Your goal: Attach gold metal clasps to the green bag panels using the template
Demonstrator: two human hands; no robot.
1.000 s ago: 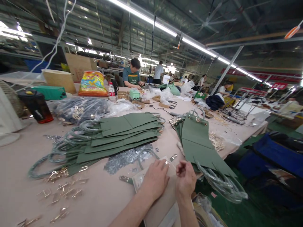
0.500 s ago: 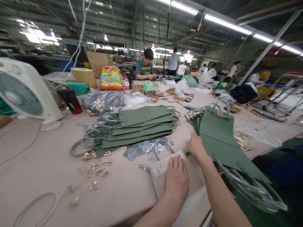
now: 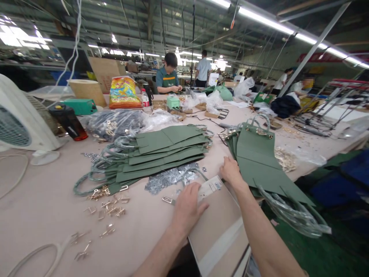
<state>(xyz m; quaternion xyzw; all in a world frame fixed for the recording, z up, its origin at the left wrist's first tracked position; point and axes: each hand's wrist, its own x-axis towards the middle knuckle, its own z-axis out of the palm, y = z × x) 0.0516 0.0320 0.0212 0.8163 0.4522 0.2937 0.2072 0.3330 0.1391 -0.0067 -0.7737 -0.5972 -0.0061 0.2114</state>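
Observation:
A flat beige board (image 3: 217,227) with a pale band across it lies at the table's near edge, tilted in my view. Small metal plates (image 3: 215,186) sit at slots along its far end. From behind that end a grey-green handle loop (image 3: 198,171) sticks out. My left hand (image 3: 186,209) rests over the board's left edge, thumb spread onto its surface, fingertips partly hidden. Just left of it, a strap end with a metal buckle (image 3: 168,200) pokes out. My right hand (image 3: 230,171) is curled beside the far right corner; what its fingers hold is hidden.
Stacked green bag panels (image 3: 161,154) with wrapped handles lie behind a heap of metal plates (image 3: 168,181). More green panels (image 3: 256,154) hang over the right edge. Gold-coloured buckles (image 3: 113,209) are scattered left. A fan (image 3: 25,115) and dark bottle (image 3: 67,121) stand far left; a co-worker (image 3: 168,77) sits opposite.
My left hand has shifted from lying flat on the board's middle to its left edge, uncovering the surface. The right hand stays by the far right corner. The whole view has shifted slightly.

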